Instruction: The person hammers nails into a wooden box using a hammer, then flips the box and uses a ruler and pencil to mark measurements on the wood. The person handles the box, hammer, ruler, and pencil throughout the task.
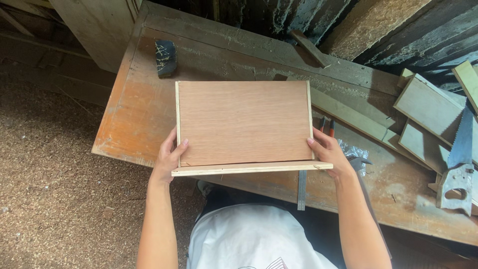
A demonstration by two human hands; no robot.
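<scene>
1. A woodworking shop: a worn wooden workbench (149, 114) dusted with sawdust.
2. A hand saw (460, 164) and cut board offcuts (428, 107) lie on it.
3. Wood shavings cover the floor (50, 174).

Reddish-brown grained plywood panel (244, 123), pale edge strip (251, 168), worn orange-brown workbench (134, 119), white shirt (249, 239)

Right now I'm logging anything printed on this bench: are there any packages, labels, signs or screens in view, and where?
No labels, signs or screens show.
Nearest to a package: a crumpled clear plastic wrap, on the workbench just beyond the right hand.
White shirt at the bottom edge: a partial dark and red print, cut off by the frame.
</scene>
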